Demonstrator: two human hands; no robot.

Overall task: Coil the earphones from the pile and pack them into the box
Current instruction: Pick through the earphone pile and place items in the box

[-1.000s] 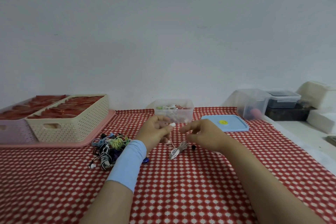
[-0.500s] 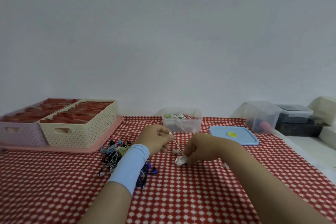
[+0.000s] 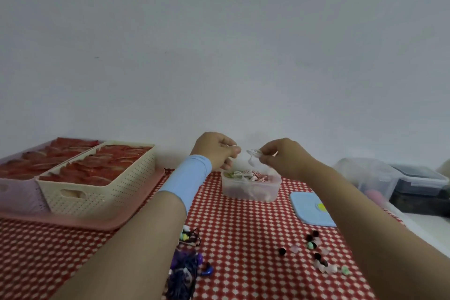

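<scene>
We're over the red checked table, and the clear box at the back is our marker. Left of the box sits the cream basket on its pink tray. Right of the box the blue lid lies flat. Nearer us than the box are the dark pile and some loose ear tips.

Just above the box, the hands hang slightly apart. The right hand pinches the white earphones, a small blurred bundle. The left hand pinches what looks like their loose white end.

This looks like the final tuck before packing. We'd keep the loops pinched tight, bring the loose end into them, then lower straight down. We'd let go only below the rim, so nothing springs open.

Coils already lie near the top of the box, so there's little depth to spare. The tray's edge left of the box runs close by our left forearm. The cloth in front of the box is open.
</scene>
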